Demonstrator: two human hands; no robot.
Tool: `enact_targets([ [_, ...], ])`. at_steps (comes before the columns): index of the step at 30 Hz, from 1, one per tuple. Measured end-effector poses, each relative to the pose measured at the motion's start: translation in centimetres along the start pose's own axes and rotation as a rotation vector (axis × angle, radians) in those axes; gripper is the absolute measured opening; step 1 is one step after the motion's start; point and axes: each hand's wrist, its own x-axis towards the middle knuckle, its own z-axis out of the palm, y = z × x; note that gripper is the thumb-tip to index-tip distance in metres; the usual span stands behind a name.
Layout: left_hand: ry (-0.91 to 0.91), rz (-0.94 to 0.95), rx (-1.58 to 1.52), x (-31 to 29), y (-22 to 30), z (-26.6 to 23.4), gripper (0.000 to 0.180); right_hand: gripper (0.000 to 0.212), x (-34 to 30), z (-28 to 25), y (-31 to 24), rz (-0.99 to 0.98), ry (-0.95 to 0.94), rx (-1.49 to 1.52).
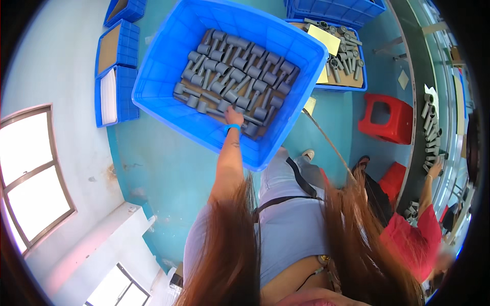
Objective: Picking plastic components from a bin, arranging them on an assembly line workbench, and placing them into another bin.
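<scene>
My left hand [234, 117], with a blue wristband, reaches down into a large blue plastic bin [168, 56]. Its fingers are bent round one of the grey parts [239, 116] in the row nearest me; the fingertips are partly hidden. Each part looks like a short round cup or ring with a straight stem. Several rows of such grey parts [232, 66] lie close together on the brown floor of the bin. My right hand does not show anywhere.
Another blue bin [363, 61] with loose grey parts and yellow paper stands at the right. Beyond it are a red stool [385, 118] and a bench. A person in a red sleeve [416, 239] reaches towards grey parts there. More blue bins [118, 94] line the left wall.
</scene>
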Motion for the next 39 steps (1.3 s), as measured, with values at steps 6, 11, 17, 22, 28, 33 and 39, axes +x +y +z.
enact_targets([
  [6, -0.034, 0.119, 0.067, -2.1, 0.7, 2.2, 0.052, 0.009, 0.1, -3.1, -0.7, -0.029, -0.043, -0.159],
  [11, -0.208, -0.022, 0.177, -4.5, 2.1, 4.1, 0.057, 0.009, -2.0, 0.0, 0.7, -0.161, 0.198, -0.208],
  [17, -0.286, 0.133, 0.202, -5.6, 3.6, 6.8, 0.059, 0.010, -2.0, -1.0, 0.8, -0.068, 0.137, 0.041],
  [22, -0.506, 0.296, 0.240, -6.0, 4.0, 8.8, 0.055, 0.010, -2.2, -2.6, 1.7, -0.157, 0.079, -0.164],
  [28, -0.545, 0.262, 0.218, -5.1, 2.6, 8.0, 0.040, 0.011, -2.4, -3.5, 2.2, -0.191, 0.111, -0.214],
  [33, -0.406, 0.048, 0.312, -5.9, 3.5, 3.9, 0.038, 0.011, -3.7, -2.1, 3.1, -0.031, 0.133, 0.141],
  [39, -0.454, -0.152, 0.369, -3.4, -1.6, 4.9, 0.039, 0.012, -3.3, -0.4, 2.7, 0.035, 0.020, 0.083],
])
